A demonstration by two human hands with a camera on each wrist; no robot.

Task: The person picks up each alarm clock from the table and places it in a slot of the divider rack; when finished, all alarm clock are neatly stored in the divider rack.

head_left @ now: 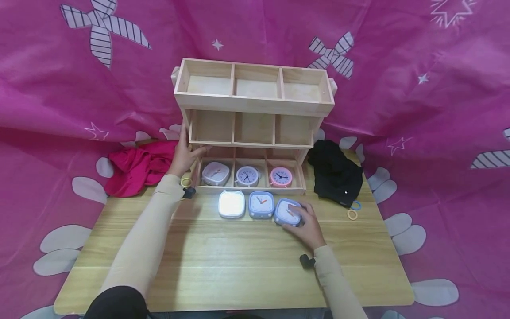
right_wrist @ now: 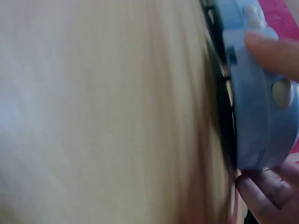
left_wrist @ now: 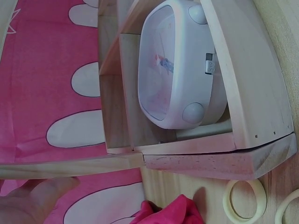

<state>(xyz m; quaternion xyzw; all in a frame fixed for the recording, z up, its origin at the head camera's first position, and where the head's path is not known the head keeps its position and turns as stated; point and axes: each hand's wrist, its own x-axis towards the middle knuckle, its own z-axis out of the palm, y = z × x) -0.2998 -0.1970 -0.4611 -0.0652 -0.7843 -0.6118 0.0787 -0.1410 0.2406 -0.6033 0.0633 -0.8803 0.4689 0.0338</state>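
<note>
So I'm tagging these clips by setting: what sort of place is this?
Probably a staged recording setup, not a lived-in room: a pink patterned sheet drapes all around a small wooden table, which holds a wooden shelf and small clocks in rows.

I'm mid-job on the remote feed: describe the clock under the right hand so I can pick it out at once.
Find the three-tier wooden shelf at the back of the table. On the tabletop just in front of its bottom tier lies a row of three square clocks. Yours is the rightmost blue clock, the only one tilted and gripped by the right hand, beside an upright blue clock and a white clock.
</note>
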